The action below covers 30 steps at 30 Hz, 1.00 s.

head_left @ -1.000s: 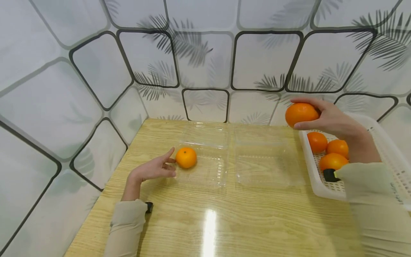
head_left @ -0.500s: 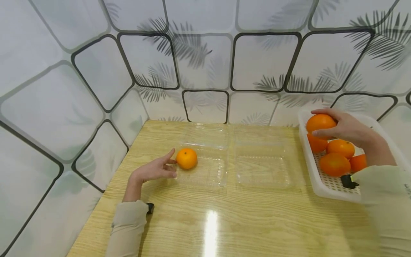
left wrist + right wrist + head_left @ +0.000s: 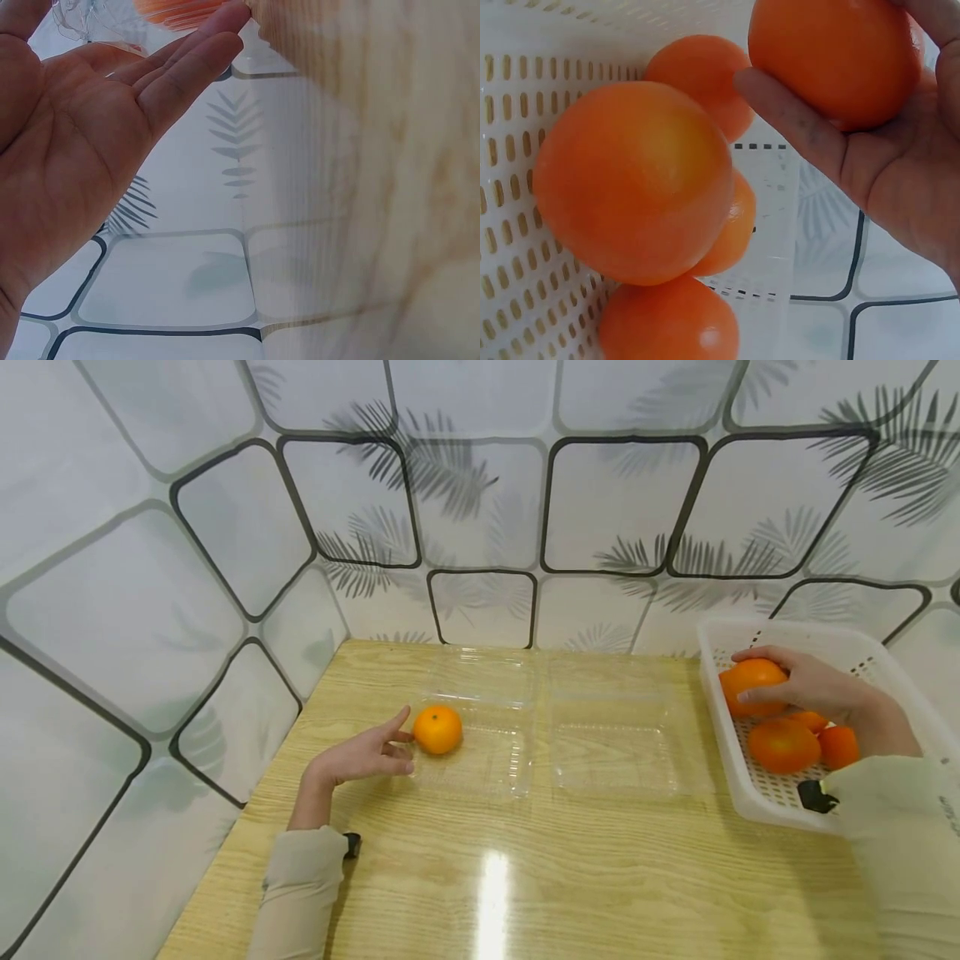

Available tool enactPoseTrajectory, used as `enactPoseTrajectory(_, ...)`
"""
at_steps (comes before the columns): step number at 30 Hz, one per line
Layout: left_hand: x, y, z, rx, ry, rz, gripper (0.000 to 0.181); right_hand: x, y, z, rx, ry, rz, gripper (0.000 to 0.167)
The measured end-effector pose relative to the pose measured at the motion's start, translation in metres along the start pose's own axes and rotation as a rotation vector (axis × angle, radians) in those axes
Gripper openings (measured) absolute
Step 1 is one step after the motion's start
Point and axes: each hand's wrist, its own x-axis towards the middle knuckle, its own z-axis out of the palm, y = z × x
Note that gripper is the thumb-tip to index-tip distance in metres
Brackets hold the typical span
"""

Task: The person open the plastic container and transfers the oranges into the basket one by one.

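In the head view my right hand (image 3: 821,689) grips a large orange (image 3: 752,681) low inside the white basket (image 3: 731,777). The right wrist view shows the thumb along one side of this gripped orange (image 3: 832,60), clear of the basket floor or not I cannot tell. Several other oranges lie close by, the nearest a big orange (image 3: 783,745). My left hand (image 3: 360,756) lies with loosely extended fingers at the left side of a clear plastic container (image 3: 487,764), beside a smaller orange (image 3: 437,729) inside it. Whether the fingertips touch the container is unclear.
A second clear plastic container (image 3: 615,760) stands open to the right of the first, both lids lying back toward the wall. Patterned wall covering (image 3: 480,606) bounds the wooden table (image 3: 420,877) at the back and left.
My right hand, holding the large orange, has moved right from beside the basket's far left corner and then down into the basket among the other oranges. The left hand has stayed in place.
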Motion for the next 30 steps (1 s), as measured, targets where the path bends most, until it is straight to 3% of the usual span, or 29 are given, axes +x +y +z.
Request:
enactPoseTrajectory(6, -0.001, 0.000, 0.000, -0.004, -0.001, 0.004, 0.098, 0.001, 0.009, 0.006, 0.137, -0.076, 0.038, 0.066)
enactPoseTrajectory(9, -0.002, 0.000, -0.001, -0.006, 0.002, 0.001, 0.098, 0.003, 0.011, 0.008, 0.149, -0.104, 0.051, 0.068)
enactPoseTrajectory(30, -0.003, -0.004, -0.003, -0.015, 0.012, -0.002, 0.098, 0.010, 0.009, 0.007, 0.073, -0.113, 0.129, 0.075)
